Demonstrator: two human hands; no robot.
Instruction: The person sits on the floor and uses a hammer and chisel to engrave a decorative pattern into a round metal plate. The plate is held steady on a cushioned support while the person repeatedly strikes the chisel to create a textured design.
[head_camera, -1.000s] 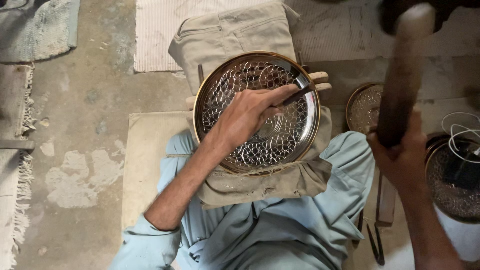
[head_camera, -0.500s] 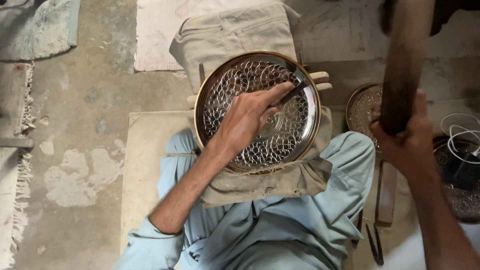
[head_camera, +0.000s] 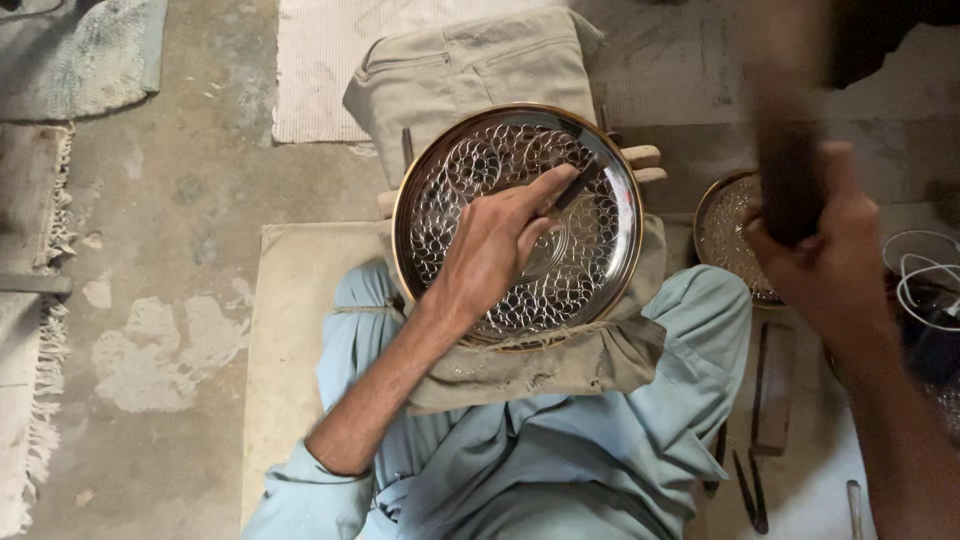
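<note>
Our left hand (head_camera: 495, 245) pinches a dark slim chisel (head_camera: 578, 186) slanting upper-right on the round engraved metal tray (head_camera: 430, 190); our right hand (head_camera: 825, 250) grips a dark wooden mallet (head_camera: 790, 150), raised at right.

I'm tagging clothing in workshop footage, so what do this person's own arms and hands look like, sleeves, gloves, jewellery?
Both hands are bare, with no gloves. The left hand shows no ring or watch, and its forearm is uncovered up to a pale blue sleeve rolled near the elbow. The right hand and forearm are blurred; no sleeve or wristband shows on the part in view.
</note>
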